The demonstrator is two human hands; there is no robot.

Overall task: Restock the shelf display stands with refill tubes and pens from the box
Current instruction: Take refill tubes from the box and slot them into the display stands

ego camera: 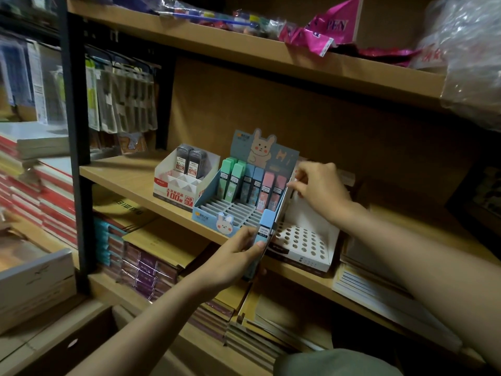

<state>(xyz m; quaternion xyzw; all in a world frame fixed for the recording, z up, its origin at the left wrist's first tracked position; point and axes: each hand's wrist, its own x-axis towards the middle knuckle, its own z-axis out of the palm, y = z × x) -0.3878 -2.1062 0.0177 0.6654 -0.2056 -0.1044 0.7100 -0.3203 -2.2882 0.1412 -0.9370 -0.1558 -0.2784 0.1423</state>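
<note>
Fingers of the left hand point(233, 256) grip a blue refill tube point(264, 230) before the bunny stand point(208, 213); right hand point(321, 185) pinches its side wall.

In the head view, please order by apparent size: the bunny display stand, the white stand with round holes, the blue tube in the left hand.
1. bunny display stand
2. white stand with round holes, slightly smaller, partly hidden
3. blue tube
</note>
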